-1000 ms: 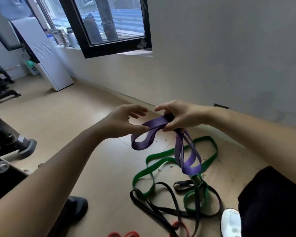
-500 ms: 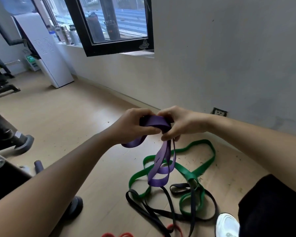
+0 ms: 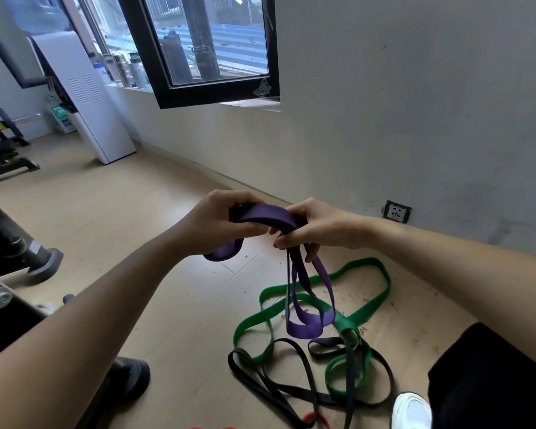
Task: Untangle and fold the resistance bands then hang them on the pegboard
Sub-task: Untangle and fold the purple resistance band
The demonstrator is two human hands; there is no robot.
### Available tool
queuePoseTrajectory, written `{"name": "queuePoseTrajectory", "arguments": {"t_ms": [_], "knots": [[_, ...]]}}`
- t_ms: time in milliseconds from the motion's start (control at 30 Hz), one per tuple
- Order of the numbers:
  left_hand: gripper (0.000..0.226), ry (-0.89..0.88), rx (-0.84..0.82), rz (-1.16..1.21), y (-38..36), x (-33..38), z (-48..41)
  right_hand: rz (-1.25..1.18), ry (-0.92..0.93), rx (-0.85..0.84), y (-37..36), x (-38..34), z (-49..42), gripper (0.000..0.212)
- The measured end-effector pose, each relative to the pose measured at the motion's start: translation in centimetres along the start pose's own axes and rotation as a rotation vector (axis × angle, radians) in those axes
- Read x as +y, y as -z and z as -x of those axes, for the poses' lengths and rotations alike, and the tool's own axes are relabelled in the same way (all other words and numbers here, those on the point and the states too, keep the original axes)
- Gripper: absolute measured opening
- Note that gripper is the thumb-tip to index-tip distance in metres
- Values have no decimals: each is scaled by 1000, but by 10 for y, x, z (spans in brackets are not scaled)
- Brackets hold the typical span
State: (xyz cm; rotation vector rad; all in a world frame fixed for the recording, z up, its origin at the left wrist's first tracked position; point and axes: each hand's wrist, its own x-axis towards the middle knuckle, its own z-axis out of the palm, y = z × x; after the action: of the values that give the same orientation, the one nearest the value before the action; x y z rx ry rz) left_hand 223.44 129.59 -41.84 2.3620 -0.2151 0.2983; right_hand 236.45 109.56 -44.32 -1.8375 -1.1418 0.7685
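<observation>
Two bare hands hold a purple resistance band up in the air, above the wooden floor. The left hand is closed tight around one end, and a small purple loop pokes out under it. The right hand is closed around the band too, pinching a bunch of it. Between the hands the band makes a short flat bridge. Two long purple loops hang down from the right hand.

On the floor below lie a green band and a black band, all mixed up and crossing each other. A bit of a red band peeks in at the bottom edge. A white shoe stands just beside the pile. A wall socket sits low on the grey wall.
</observation>
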Motion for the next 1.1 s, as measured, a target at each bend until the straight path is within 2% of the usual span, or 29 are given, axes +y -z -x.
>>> {"name": "queuePoseTrajectory", "arguments": {"t_ms": [267, 333, 400, 600, 633, 733, 1000, 1100], "knots": [[29, 60, -174, -217, -9, 3, 0, 265, 17, -20, 1, -5, -3, 19], [34, 68, -171, -258, -16, 5, -3, 349, 34, -21, -2, -7, -4, 18], [28, 57, -156, -307, -21, 6, -5, 382, 37, -41, -3, -9, -4, 18], [14, 22, -100, -131, -14, 13, -5, 154, -19, -129, 6, -2, 7, 40], [22, 15, -87, -121, -9, 13, -5, 144, -31, -146, 8, 2, 8, 40], [36, 24, -44, -85, 6, 10, -2, 101, -52, -129, 16, 10, 9, 34], [19, 31, -17, -57, 17, 5, 5, 148, -49, -59, 21, 6, 8, 28], [22, 33, 28, -11, 14, 11, 5, 112, -41, -83, 10, 2, 8, 31]]}}
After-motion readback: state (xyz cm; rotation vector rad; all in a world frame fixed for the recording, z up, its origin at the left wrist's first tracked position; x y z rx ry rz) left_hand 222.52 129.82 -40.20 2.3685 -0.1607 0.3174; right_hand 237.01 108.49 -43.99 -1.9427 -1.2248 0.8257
